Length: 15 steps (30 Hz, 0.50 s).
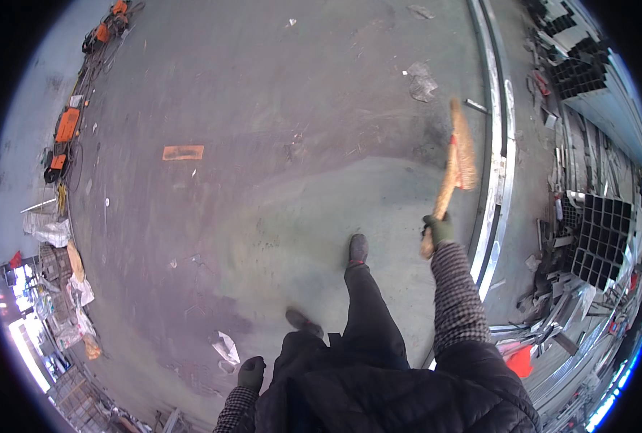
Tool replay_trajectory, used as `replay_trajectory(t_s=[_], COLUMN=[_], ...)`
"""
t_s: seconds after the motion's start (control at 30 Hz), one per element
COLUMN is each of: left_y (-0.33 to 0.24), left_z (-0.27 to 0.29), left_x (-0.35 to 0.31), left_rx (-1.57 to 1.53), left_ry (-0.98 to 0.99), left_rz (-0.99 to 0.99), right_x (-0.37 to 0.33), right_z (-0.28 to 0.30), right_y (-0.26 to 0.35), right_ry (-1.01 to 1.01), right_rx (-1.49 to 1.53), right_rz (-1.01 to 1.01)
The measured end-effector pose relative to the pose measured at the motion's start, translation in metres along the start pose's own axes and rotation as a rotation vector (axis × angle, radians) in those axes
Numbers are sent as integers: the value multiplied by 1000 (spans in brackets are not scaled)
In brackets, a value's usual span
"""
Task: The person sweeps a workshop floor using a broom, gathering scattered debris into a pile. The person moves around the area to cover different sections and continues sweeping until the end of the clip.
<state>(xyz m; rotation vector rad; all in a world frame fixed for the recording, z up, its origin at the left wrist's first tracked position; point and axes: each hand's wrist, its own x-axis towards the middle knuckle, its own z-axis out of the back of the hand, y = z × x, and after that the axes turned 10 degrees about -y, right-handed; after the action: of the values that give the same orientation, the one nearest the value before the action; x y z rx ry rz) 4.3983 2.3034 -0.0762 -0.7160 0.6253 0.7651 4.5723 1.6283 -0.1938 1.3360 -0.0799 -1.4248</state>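
A straw hand broom (465, 157) reaches out ahead on the right, its bristles blurred a little by motion. My gloved right hand (441, 229) is closed round its handle, with the handle's end sticking out below the fist. The bristle head is over the floor, close to a long metal rail; I cannot tell if it touches the floor. Down by my left leg hangs my gloved left hand (251, 374), its fingers curled with nothing seen in them. A crumpled white wrapper (226, 348) lies on the floor beyond that hand.
Long metal rails (496, 144) run along the right, with stacked square tubes (601, 242) and scrap beyond. Orange machines (67, 124) and cables line the left wall. An orange rectangle (182, 153) and clear plastic film (422, 83) are on the floor. My feet are mid-stride.
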Motion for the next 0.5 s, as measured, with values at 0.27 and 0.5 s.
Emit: replay_trajectory(t_s=[0.27, 0.5], left_y=[-22, -20], left_z=[-10, -2], left_x=[-31, 3], left_rx=[-45, -4], left_ry=[-29, 59], left_rz=[285, 199], right_x=[112, -11], right_z=[-77, -183], right_y=[-31, -150], right_ry=[-171, 133], right_rx=[-149, -764], right_rz=[-201, 57])
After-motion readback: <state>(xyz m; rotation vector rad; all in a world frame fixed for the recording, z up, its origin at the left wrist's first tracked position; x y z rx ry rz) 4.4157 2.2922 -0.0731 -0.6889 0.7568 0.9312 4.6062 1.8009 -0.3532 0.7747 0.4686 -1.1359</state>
